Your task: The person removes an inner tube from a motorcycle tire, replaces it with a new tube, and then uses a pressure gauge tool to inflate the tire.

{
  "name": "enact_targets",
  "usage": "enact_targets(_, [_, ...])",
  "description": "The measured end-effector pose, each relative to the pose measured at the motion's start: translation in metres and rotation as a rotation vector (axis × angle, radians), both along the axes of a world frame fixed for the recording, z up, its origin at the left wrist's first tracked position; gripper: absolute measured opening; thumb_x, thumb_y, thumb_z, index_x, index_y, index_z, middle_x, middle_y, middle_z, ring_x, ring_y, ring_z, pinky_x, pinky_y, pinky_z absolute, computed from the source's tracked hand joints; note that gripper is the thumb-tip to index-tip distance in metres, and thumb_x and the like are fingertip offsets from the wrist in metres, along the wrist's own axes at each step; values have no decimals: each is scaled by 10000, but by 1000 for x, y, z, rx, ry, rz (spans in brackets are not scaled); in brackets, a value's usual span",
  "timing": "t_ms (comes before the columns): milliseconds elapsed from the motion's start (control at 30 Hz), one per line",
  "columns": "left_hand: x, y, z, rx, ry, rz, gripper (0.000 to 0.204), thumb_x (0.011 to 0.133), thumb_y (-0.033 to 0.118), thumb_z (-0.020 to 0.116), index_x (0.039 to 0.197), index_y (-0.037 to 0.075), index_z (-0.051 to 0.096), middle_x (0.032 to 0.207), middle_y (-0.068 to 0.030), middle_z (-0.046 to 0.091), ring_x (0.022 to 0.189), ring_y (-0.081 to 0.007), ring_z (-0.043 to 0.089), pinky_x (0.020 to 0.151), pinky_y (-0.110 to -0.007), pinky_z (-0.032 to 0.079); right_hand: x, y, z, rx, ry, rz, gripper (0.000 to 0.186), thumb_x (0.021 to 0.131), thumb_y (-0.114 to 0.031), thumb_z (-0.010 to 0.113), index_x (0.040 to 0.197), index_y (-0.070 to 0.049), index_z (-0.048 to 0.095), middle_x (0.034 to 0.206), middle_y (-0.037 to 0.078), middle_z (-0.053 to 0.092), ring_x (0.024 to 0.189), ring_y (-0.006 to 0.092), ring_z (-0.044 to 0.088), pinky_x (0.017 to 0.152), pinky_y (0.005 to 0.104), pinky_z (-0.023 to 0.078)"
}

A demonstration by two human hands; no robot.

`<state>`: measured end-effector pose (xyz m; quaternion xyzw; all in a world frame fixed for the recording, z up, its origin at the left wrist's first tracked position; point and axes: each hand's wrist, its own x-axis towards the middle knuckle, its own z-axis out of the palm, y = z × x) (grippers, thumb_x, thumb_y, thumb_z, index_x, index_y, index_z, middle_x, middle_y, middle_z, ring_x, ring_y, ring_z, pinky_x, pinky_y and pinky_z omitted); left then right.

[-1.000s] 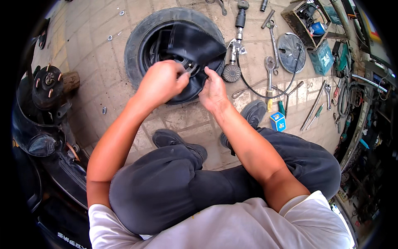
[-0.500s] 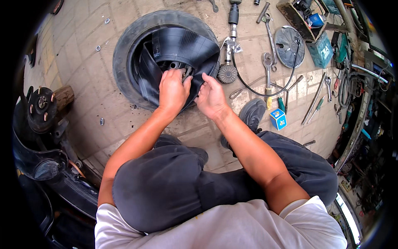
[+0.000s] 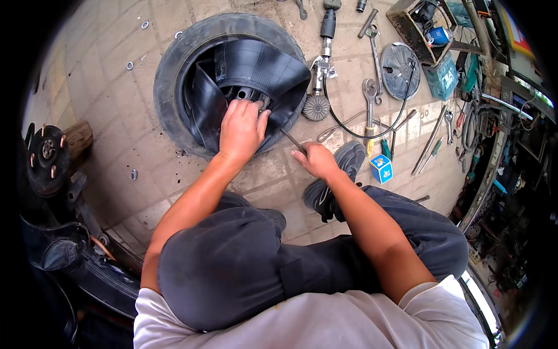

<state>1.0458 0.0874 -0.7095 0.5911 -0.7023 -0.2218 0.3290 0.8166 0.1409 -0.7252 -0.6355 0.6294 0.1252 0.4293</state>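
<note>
A tire on a black rim lies on the paving in front of me, with a folded black inner tube bulging out of it. My left hand reaches into the middle of the wheel, fingers curled by the hub; what they grip is hidden, perhaps near the valve. My right hand is closed round a slim dark metal bar, whose far end points up-left to the lower right edge of the wheel.
An air gauge with hose, wrenches, screwdrivers, a grey disc, a blue box and a crate lie rightward. A dark wheel hub on a vehicle is at left. My shoes and knees are below.
My right hand has left the tube's edge, moved down-right and taken hold of the metal bar. My left hand has settled into the hub area, and the tube now spreads across the rim.
</note>
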Motion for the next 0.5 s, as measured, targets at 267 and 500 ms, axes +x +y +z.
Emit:
enact_targets(267, [5, -1, 0, 18, 65, -27, 227, 767, 87, 728, 938, -15, 620, 874, -156, 608, 838, -334, 557, 744, -396, 471, 0, 20, -25, -96, -58, -96, 492, 954, -447, 456, 795, -5, 603, 765, 273, 626, 781, 462, 601, 719, 516, 479])
enact_targets(500, [3, 0, -6, 46, 35, -42, 200, 771, 71, 715, 921, -13, 614, 857, -154, 600, 824, -337, 552, 737, -402, 467, 18, 2, 40, -59, 231, -10, 489, 944, -448, 471, 774, -22, 641, 748, 240, 644, 741, 419, 631, 680, 504, 500])
